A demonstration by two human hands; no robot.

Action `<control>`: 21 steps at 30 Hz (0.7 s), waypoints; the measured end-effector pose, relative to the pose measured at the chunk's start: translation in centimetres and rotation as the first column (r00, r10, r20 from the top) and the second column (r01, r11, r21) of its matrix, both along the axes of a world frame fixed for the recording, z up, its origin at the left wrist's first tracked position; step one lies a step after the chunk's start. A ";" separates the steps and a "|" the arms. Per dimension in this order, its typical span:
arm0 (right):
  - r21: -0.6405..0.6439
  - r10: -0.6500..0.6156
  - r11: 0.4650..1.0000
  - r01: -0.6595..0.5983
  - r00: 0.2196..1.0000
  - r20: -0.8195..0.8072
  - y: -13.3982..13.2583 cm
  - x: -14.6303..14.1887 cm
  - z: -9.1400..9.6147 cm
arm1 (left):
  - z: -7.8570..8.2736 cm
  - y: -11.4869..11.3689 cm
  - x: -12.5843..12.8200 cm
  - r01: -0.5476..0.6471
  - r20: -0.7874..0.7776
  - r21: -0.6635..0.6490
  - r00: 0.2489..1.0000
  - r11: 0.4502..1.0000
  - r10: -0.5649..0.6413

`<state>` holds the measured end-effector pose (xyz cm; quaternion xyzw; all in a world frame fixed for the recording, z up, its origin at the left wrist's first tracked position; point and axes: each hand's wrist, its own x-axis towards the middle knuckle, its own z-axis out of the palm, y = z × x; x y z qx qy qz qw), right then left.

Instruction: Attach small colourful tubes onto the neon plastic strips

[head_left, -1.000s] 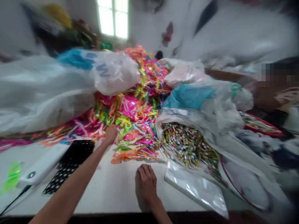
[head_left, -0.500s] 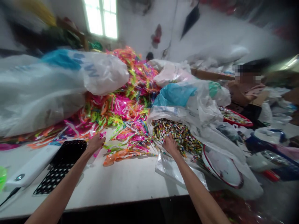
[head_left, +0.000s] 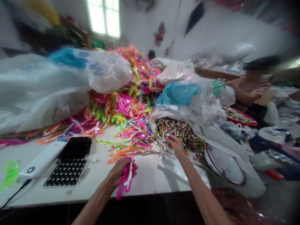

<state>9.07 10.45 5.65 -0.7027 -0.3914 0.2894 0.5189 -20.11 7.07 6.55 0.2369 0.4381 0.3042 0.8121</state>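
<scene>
My left hand (head_left: 120, 170) is closed on a pink plastic streamer piece (head_left: 125, 181) that hangs over the white table's (head_left: 98, 184) front edge. My right hand (head_left: 175, 144) is at the near rim of an open clear bag of small colourful sticks (head_left: 180, 131), fingers pinched on something I cannot make out. A big heap of neon pink, orange and green streamers (head_left: 126, 109) lies just beyond both hands.
A black perforated tray (head_left: 70, 161) and a white device (head_left: 39, 162) sit at the left. Large stuffed clear bags (head_left: 53, 84) stand behind. A flat clear packet (head_left: 180, 167) lies under my right arm. Another person (head_left: 253, 87) sits at the right by a red-rimmed bowl (head_left: 236, 117).
My left hand pulled back from the streamer heap toward the table's front edge with a pink piece in it. My right hand stayed at the stick bag, lifting slightly.
</scene>
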 end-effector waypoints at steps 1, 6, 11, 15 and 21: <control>0.013 -0.008 1.000 0.009 0.997 -0.074 -0.3 -0.7 -0.2 | -0.4 -0.2 0.7 0.008 0.021 -0.040 1.000 0.999 -0.007; 0.023 -0.117 0.991 0.133 0.934 -0.337 -0.5 -1.8 -0.9 | -0.6 -0.1 2.0 0.058 0.032 0.046 0.998 0.997 -0.060; -0.032 -0.124 0.992 0.123 0.890 -0.439 -0.3 0.1 -0.6 | 0.9 -0.1 0.6 0.121 -0.049 0.176 0.992 0.977 -0.114; -0.060 -0.022 0.998 -0.009 0.863 -0.505 -1.2 -0.8 -0.2 | 1.1 -0.1 0.4 0.138 -0.048 0.135 0.990 0.981 -0.132; -0.010 0.108 0.988 -0.152 0.745 -0.658 -2.9 -6.9 -0.4 | 0.4 0.1 1.0 0.152 -0.039 0.186 0.988 0.971 -0.148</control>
